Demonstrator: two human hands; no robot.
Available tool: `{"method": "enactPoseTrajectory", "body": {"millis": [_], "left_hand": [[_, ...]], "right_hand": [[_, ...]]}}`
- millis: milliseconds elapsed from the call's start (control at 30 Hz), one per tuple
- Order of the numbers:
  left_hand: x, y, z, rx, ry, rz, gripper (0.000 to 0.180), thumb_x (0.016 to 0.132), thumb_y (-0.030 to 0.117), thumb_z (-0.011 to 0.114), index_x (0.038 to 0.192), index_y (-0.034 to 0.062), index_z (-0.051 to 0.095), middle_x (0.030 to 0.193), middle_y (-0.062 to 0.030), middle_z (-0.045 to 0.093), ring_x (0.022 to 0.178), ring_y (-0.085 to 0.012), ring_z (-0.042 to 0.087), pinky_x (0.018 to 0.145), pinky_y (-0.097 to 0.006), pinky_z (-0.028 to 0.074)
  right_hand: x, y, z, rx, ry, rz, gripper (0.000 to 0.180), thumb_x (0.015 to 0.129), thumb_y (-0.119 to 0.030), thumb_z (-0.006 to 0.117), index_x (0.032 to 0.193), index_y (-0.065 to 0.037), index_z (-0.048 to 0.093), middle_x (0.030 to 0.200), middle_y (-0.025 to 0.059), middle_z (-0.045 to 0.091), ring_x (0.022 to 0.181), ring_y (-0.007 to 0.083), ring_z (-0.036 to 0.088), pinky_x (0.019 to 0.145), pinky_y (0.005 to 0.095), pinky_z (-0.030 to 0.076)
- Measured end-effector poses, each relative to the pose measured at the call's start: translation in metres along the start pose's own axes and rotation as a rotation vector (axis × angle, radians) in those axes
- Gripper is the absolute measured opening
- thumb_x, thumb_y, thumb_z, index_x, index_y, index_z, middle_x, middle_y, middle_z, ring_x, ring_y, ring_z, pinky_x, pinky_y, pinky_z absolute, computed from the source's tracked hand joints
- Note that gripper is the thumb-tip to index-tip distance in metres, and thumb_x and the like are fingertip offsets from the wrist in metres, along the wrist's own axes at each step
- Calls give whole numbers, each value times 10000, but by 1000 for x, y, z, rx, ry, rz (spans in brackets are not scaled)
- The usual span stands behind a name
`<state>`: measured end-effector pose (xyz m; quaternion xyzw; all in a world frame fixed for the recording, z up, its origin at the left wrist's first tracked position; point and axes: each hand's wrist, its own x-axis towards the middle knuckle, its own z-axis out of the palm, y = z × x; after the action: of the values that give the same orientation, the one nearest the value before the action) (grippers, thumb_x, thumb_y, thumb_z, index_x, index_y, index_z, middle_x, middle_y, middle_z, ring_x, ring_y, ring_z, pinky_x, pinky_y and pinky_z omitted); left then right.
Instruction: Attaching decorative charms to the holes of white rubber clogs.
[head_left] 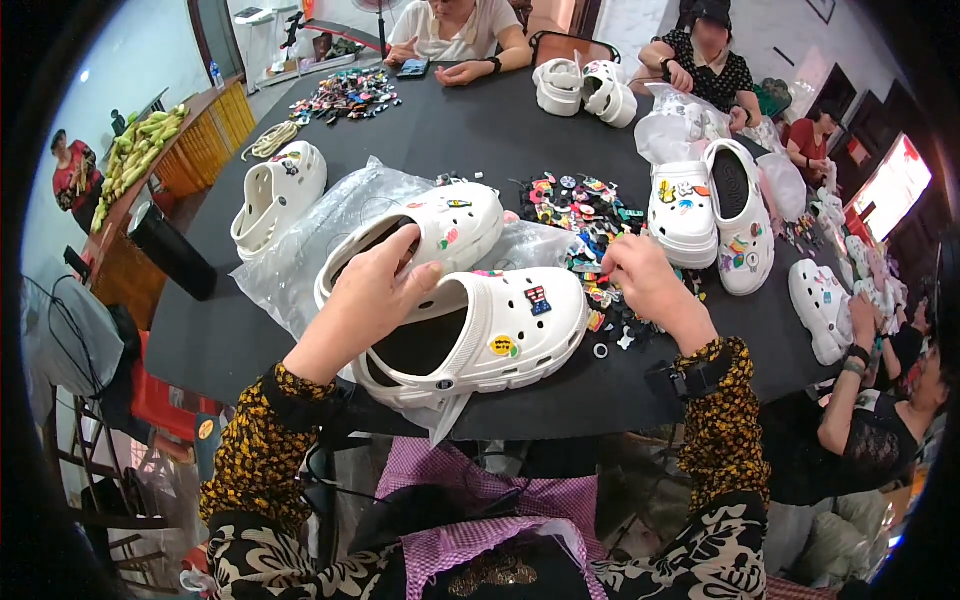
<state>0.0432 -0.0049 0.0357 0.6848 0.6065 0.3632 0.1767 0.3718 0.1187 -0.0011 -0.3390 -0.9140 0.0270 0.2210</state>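
Observation:
Two white clogs lie side by side on the table in front of me, toes to the right. My left hand [372, 290] is closed over the near side wall of the farther clog [465, 225], fingers at its foot opening and thumb outside. The nearer clog [500, 330] carries a flag-like charm [538, 300] and a yellow charm [503, 345]. My right hand [645, 280] is over the near right part of a pile of small colourful shoe charms [575, 215], fingertips pinched together. Whatever lies between those fingertips is too small or hidden to make out.
Clear plastic bags [330, 220] lie under and behind the clogs. Another white clog [280, 200] stands at left, a decorated pair [685, 215] at right and another pair [585, 90] at the back. A second charm pile [345, 97] lies far left. Several people sit around the black table [440, 140].

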Motion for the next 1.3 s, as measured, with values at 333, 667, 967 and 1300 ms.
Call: {"method": "enactPoseTrajectory", "body": {"millis": [333, 667, 967, 1300], "left_hand": [[-10, -6, 7, 81, 22, 139, 181, 865, 78, 567, 1016, 0, 629, 842, -174, 605, 808, -358, 597, 700, -403, 465], [-17, -18, 13, 210, 96, 283, 137, 855, 57, 564, 979, 49, 623, 810, -98, 611, 814, -295, 599, 703, -388, 423], [-16, -21, 15, 277, 148, 322, 149, 854, 52, 557, 991, 58, 617, 824, -94, 615, 819, -290, 599, 724, -391, 433], [-21, -15, 15, 386, 118, 318, 235, 838, 9, 548, 1069, 17, 591, 916, -115, 636, 854, -289, 593, 726, -385, 429]], "right_hand": [[4, -14, -5, 76, -17, -44, 84, 769, -48, 620, 842, -31, 582, 885, 109, 586, 921, 319, 552, 816, 403, 426], [18, -46, -20, 117, 5, -55, 48, 784, -33, 585, 828, -14, 586, 898, 112, 624, 912, 305, 575, 802, 401, 437], [49, -93, -29, 116, 13, -177, 67, 819, -66, 584, 851, -7, 591, 879, 98, 620, 893, 282, 585, 817, 377, 434], [49, -52, -32, 315, 188, -13, 107, 849, -14, 591, 940, 22, 635, 866, 100, 642, 792, 185, 622, 715, 295, 491]]}}
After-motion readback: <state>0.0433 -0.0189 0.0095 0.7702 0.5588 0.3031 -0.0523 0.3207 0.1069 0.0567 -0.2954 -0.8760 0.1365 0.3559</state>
